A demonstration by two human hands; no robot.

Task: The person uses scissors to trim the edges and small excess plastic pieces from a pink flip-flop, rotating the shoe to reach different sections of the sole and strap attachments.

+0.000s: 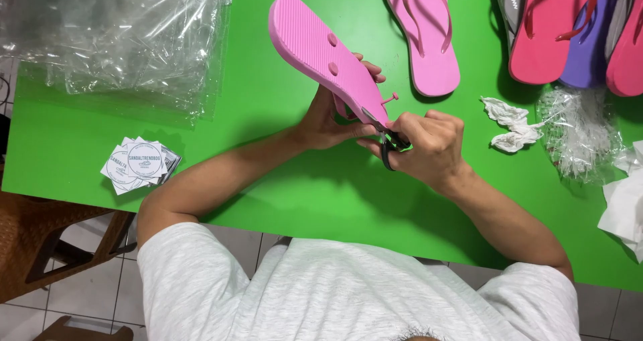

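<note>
Pink flip-flop (326,58) — sole up, tilted — black scissors (389,152)

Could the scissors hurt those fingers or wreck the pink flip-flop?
Maybe. The right hand works black-handled scissors right at the pink flip-flop, and the left hand grips the sole just beside the blades, so a slip might nick a finger. The cut is close to the pink strap plug, so too deep a snip might damage it. The sandal is held up off the green table and could twist.

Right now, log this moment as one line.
left hand: holds pink sandal, sole up | right hand: scissors at strap plug | green table
</note>
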